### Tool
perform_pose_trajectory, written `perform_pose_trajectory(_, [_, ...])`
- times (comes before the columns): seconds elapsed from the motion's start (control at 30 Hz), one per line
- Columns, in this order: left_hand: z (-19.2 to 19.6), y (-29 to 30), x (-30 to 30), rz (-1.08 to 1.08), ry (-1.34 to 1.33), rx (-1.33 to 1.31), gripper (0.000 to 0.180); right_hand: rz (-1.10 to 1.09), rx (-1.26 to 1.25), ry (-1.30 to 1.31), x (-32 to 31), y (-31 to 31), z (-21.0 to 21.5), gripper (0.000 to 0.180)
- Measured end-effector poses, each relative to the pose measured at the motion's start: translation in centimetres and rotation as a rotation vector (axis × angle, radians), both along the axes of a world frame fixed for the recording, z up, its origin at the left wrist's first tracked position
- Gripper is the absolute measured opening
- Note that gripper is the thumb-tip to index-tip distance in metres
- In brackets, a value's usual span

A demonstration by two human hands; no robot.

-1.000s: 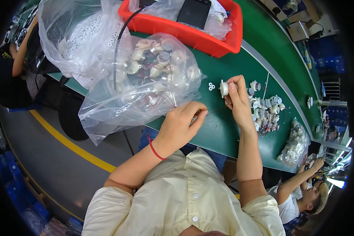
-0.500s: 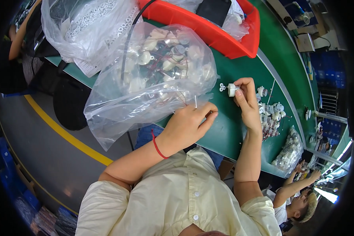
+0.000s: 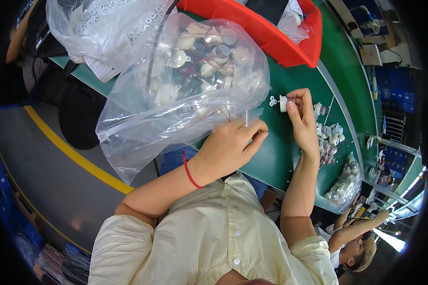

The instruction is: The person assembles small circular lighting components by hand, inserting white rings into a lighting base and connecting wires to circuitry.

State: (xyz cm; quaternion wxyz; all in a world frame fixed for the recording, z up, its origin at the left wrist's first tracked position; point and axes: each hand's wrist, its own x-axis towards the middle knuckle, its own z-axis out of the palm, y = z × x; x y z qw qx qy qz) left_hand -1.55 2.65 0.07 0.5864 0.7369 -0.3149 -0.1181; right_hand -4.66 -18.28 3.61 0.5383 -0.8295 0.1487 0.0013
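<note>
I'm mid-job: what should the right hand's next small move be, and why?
Probably ease the white round piece slightly left, lining its thin pin up with one of the small white rings. The right hand has it in its grip, and the pin faces the rings, just left on the green table. I can't tell whether they already touch.

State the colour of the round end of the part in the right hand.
White; the round end shows best in the head view.

Red bin [image 3: 247, 31] on green table [image 3: 267, 167], crumpled clear plastic [image 3: 290, 26] inside. Black rounded seat [image 3: 78, 116] off left, yellow floor stripe [image 3: 71, 149] curving past. Blue bins [image 3: 397, 88] far right. Co-worker [image 3: 342, 236] nearby, arm outstretched.
</note>
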Motion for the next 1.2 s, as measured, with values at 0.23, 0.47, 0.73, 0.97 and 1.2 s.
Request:
perform_pose_trajectory(0.23, [-0.4, 0.1, 0.0, 0.005, -0.008, -0.026, 0.007, 0.041, 0.053, -0.003, 0.0, 0.2, -0.2, 0.017])
perform_pose_trajectory(0.47, [-0.3, 0.1, 0.0, 0.007, -0.01, -0.069, 0.008, 0.068, 0.013, 0.042, 0.0, -0.1, 0.4, 0.019])
perform_pose_trajectory(0.73, [-0.3, -0.1, 0.1, 0.024, -0.008, -0.13, 0.007, 0.114, -0.188, 0.02, -0.4, -0.1, 0.6, 0.019])
perform_pose_trajectory(0.97, [-0.2, 0.1, 0.2, 0.017, -0.004, -0.137, 0.008, 0.211, -0.467, -0.039, -0.1, 0.8, 1.3, 0.02])
perform_pose_trajectory(1.2, [-0.3, 0.1, 0.2, 0.017, -0.01, -0.137, 0.008, 0.218, -0.536, -0.034, 0.0, 1.2, 1.6, 0.022])
